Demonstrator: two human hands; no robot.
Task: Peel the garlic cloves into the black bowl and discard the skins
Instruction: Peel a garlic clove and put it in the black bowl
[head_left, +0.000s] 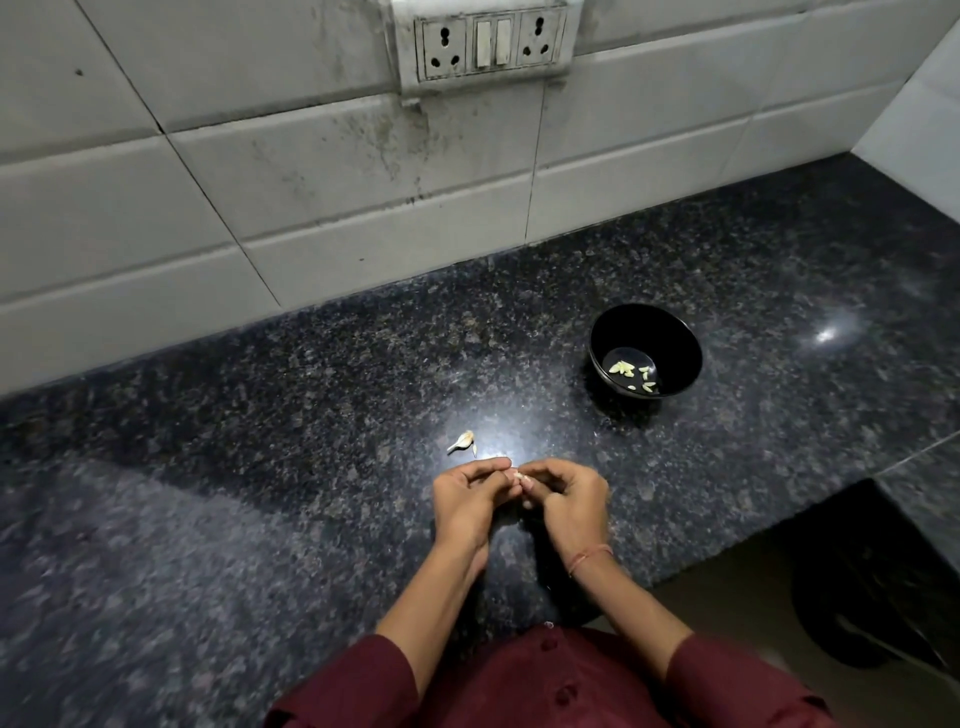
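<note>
My left hand (467, 496) and my right hand (569, 499) meet over the dark granite counter, fingertips together. Both pinch a small garlic clove (521, 475), mostly hidden by the fingers. An unpeeled clove (464, 442) with its papery skin lies on the counter just beyond my left hand. The black bowl (670, 332) stands further back to the right and holds several pale peeled cloves (631, 374) at its bottom.
The granite counter (260, 467) runs up to a white tiled wall with a socket panel (491, 44). On the right the counter ends at an edge, and a dark bin (872, 597) stands on the floor below it.
</note>
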